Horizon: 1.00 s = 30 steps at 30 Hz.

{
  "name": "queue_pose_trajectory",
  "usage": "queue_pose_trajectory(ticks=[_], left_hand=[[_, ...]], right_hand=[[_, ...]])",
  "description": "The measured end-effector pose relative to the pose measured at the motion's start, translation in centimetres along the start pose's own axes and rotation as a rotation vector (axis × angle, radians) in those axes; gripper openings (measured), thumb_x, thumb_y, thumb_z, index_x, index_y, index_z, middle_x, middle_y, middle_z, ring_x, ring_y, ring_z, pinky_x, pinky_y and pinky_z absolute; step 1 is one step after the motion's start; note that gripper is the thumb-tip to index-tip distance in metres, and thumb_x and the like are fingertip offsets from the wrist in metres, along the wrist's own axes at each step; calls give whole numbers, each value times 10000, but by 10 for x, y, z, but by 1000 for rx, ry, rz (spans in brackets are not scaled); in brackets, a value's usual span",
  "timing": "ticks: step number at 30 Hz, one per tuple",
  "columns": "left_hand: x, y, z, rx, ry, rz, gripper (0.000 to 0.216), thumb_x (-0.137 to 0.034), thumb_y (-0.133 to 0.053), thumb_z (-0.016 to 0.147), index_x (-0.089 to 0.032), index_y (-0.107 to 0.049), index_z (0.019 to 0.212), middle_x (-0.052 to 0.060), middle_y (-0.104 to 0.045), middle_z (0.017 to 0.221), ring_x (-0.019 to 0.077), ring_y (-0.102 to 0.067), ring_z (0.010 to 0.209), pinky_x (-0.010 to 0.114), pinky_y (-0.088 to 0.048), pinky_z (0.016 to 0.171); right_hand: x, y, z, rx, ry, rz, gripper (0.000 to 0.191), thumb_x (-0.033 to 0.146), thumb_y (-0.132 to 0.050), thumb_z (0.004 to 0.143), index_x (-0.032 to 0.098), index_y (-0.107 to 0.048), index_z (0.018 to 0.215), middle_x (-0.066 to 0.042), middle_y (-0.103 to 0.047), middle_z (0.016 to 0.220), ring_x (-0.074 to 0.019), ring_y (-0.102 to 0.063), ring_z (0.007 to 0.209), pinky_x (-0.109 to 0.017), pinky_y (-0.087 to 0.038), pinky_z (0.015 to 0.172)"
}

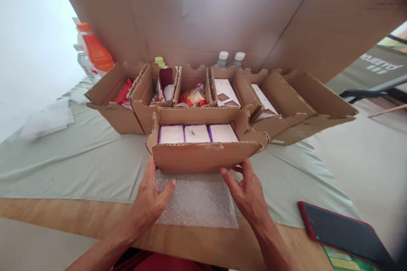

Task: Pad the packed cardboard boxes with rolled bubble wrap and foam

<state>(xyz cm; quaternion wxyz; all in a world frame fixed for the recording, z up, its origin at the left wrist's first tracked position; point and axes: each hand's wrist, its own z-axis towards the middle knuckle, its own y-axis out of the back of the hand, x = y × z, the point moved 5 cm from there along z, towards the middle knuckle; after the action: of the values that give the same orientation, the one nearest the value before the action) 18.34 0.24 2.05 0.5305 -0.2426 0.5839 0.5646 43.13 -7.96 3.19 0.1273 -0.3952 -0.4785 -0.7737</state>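
Note:
A cardboard box sits in front of me with three white packs with purple edges standing side by side in it. My left hand is at its lower left corner, fingers against the side and partly hidden, thumb stretched inward. At the lower right corner my right hand grips the box, its thumb on the front face and fingers behind the edge. Under and in front of the box, between my hands, lies a sheet of bubble wrap.
Behind stands a row of several open cardboard bins holding packets and white boxes. Orange bottle and white-capped bottles stand behind them. A red-cased phone lies at right. A tall cardboard panel closes off the back.

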Motion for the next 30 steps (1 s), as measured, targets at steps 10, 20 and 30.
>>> queue_pose_trajectory(ticks=[10,20,30], left_hand=[[12,-3,33,-91,-25,-79,454,-413,-526,1005,-238,-436,1414,104,-586,1337,240,-598,1190,427,-507,1043],[12,26,0,-145,-78,118,730,-316,-555,994,-302,-185,1623,143,-388,1617,316,-462,1439,563,-394,1181],[7,-30,-52,453,-592,622,745,-227,-431,1010,-118,-65,1650,217,-435,1605,322,-375,1521,533,-340,1216]], right_hand=[[1,-12,-7,-66,-41,52,382,436,-532,933,175,-559,1210,-138,-686,1056,-241,-669,866,-296,-499,540],[-20,18,-31,-55,44,-56,400,370,-529,997,208,-570,1360,-155,-624,1398,-271,-695,1093,-402,-617,764],[43,-80,-91,293,546,-306,507,119,-407,966,108,-514,1462,-145,-588,1466,-277,-510,1394,-473,-469,1116]])
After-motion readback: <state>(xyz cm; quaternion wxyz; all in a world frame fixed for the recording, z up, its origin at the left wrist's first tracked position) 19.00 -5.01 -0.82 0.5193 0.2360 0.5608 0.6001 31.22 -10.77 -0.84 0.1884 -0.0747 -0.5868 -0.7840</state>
